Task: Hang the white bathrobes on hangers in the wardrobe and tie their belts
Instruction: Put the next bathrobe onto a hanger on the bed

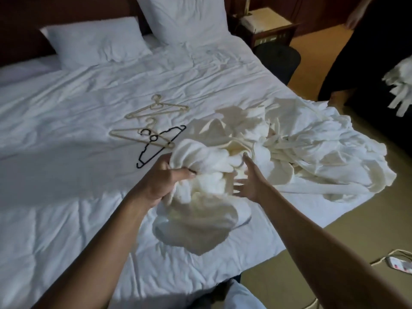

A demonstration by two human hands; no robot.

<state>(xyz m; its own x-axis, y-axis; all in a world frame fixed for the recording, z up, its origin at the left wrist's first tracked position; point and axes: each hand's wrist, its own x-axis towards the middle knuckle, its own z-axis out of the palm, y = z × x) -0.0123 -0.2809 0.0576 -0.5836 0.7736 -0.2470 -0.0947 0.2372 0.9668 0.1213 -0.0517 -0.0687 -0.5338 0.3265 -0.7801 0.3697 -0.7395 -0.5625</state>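
Gripping a bunched robe [200, 210] in the left hand [163, 182], fingers curled tight into its upper fold. Reaching in from the right with the right hand [248, 182], open and spread, holding nothing, at or just short of the cloth; cannot tell which. Hangs as a lump between the two hands, over the near right part of the bed [66, 197], with no clear long axis and no collar or sleeve to pick out. Probably calls for finding the collar or shoulders first, then spreading the robe sideways, with the free right hand better placed for that.

Lying farther off and to the right, a pile [301, 139] of more white robes, spilling over the bed's right edge and seeming to run into the held one, so likely to drag along on a lift.

Resting flat on the sheet, left of the pile: a cream hanger [156, 108] farthest, a second cream hanger [133, 133] nearer, and a black hanger [161, 142] crossing it on a diagonal from near-left to far-right, just beside the held robe and closest to the left hand.

Standing at the far right edge, another person [356, 52] with white strips [401, 92], possibly belts. No wardrobe in view; no robe on a hanger yet.
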